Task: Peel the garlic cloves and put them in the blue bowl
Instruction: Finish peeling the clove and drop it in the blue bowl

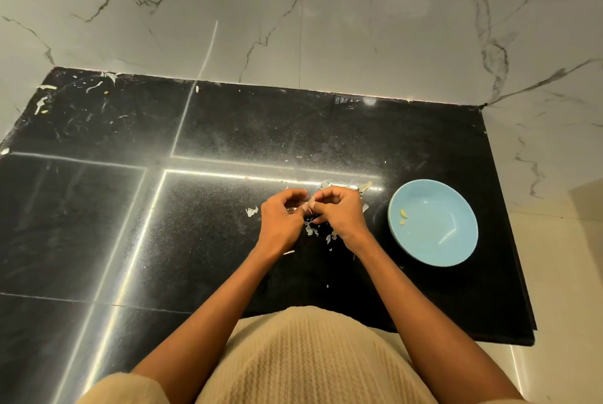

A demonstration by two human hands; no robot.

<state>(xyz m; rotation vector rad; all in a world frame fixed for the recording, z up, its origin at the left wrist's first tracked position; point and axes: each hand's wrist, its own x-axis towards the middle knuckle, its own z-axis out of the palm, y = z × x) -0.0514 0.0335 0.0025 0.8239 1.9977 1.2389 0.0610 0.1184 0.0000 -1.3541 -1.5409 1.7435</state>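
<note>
Both hands are meeting over the glossy black stone surface (pixel 98 224), just left of the shallow round light-blue bowl (pixel 433 222). The left hand (pixel 282 219) is curling its fingers inward, and the right hand (pixel 339 209) is doing the same from the other side, so the fingertips of both are pinching one small pale garlic clove (pixel 309 205) between them. Only a sliver of that clove is showing between the fingers, and how much skin is on it cannot be told.

Thin whitish scraps of garlic skin (pixel 310 230) are lying on the surface directly under and around the hands, with one larger flake (pixel 251 211) sitting just left of the left hand and more pieces (pixel 364 187) poking out beyond the right hand's knuckles.

The bowl is standing upright on the surface near its right edge, apart from the right hand. Two small yellowish peeled garlic pieces (pixel 404 214) are resting inside it against the left wall.

More pale scraps (pixel 42 103) are lying scattered at the far left corner of the surface. A white marble wall with grey veins (pixel 326 28) is rising behind the surface. At the bottom of the view, the person's beige ribbed knit garment (pixel 310 361) is showing between the two bare forearms.
</note>
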